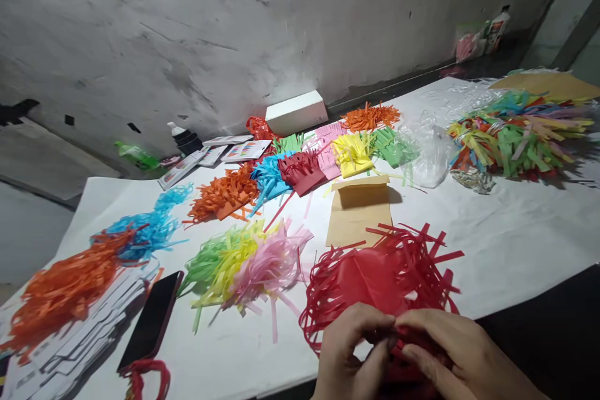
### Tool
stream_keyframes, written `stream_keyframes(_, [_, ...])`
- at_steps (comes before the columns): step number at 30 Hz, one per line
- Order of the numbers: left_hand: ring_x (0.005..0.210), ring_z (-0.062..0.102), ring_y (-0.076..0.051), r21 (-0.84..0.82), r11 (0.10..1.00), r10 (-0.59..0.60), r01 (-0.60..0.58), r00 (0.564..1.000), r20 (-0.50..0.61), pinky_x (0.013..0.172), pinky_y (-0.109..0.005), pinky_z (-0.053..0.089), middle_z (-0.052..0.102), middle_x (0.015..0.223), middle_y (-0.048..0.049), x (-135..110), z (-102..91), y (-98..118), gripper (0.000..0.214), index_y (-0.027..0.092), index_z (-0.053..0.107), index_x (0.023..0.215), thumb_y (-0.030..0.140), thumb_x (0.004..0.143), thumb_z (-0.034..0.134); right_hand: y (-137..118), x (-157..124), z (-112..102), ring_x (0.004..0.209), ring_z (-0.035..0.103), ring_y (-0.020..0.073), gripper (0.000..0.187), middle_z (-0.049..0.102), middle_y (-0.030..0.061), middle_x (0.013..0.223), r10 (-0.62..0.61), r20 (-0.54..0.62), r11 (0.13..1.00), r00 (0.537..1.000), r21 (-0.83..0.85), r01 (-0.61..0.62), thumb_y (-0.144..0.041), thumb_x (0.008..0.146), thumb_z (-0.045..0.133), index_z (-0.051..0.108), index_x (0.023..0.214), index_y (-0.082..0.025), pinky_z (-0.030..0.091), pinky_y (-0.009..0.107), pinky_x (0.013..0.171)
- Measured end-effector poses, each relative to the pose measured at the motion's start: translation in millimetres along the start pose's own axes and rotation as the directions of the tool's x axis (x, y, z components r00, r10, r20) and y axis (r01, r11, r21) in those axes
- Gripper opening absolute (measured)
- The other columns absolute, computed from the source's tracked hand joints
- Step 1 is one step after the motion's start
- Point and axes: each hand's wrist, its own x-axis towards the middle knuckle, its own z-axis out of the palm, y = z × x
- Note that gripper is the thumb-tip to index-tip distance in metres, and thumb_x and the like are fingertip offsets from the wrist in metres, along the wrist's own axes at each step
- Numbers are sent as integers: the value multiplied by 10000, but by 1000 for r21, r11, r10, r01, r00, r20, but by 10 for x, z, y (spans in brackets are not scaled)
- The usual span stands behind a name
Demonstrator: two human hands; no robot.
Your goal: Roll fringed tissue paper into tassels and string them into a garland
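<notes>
My left hand and my right hand meet at the bottom edge of the head view. Both pinch the near end of a bundle of red fringed paper strips. The strips fan out away from me over the white table cover. My fingers are curled and pressed together on the red paper. A tan paper envelope lies just beyond the red bundle.
Fringed paper bundles in green, yellow and pink, orange, blue and mixed colours cover the table. A dark phone lies at the left. A white box, a clear plastic bag and bottles stand by the wall.
</notes>
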Motion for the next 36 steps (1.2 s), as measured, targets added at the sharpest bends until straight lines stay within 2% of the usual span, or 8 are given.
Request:
stream_keyframes(7, [727,701,-157,95,995,3,-9,998,66,700,-216,549,757,854,-54,-66,-10,-76,278,243,699,1119,98,884,665,0,-16,22,791,701,101,175,686,-29,865,0,62,999,998,49,-4,-157,1008,448,591,998,-258,552,163,732])
stream_keyframes(16, [719,734,-167,104,989,-110,102,991,72,691,-206,569,781,851,-62,-74,-25,-59,170,216,730,1019,136,875,687,-10,-7,140,748,701,136,189,685,1,813,10,8,999,1000,-39,-10,-145,983,440,598,923,-229,573,204,711])
stream_keyframes(20, [679,724,-164,168,985,38,-36,999,-10,658,-208,555,779,813,-54,-84,12,-129,208,227,725,1039,117,868,684,1,25,123,860,721,140,135,710,-1,905,30,-6,999,1000,44,-30,-208,1005,493,617,1033,-252,582,184,762])
stream_keyframes(23, [683,734,-183,237,963,136,-127,991,-21,652,-225,548,791,811,-62,-89,24,-167,256,238,728,1067,94,859,687,28,41,123,874,718,131,196,712,-1,944,4,-6,996,1000,92,-3,-171,1005,493,614,1130,-262,579,173,776])
stream_keyframes(26, [727,759,-189,203,978,33,-37,999,27,705,-227,565,807,874,-73,-63,-27,-128,293,249,719,1118,100,866,695,53,41,145,825,707,113,213,698,-19,904,0,-5,991,1000,131,1,-121,999,485,613,1091,-265,567,164,764])
stream_keyframes(29, [747,753,-186,164,986,-25,10,996,89,707,-218,568,800,865,-87,3,-100,-33,197,221,734,1004,91,881,650,64,39,165,831,701,109,174,696,-24,907,10,23,989,1000,149,-14,-139,1005,491,603,1052,-263,562,170,772])
stream_keyframes(32, [725,733,-179,192,981,4,-27,993,119,680,-209,561,780,805,-94,65,-130,33,165,186,717,891,58,859,618,59,46,165,838,703,109,180,703,-21,912,30,60,989,998,145,-38,-143,1014,473,608,1048,-258,566,171,779])
stream_keyframes(36, [645,703,-173,312,944,69,-103,990,119,623,-209,545,749,736,-90,76,-94,22,182,167,686,855,24,801,589,41,68,143,816,723,135,180,729,3,896,-29,-27,994,999,107,31,-153,1000,487,632,1045,-251,584,183,752])
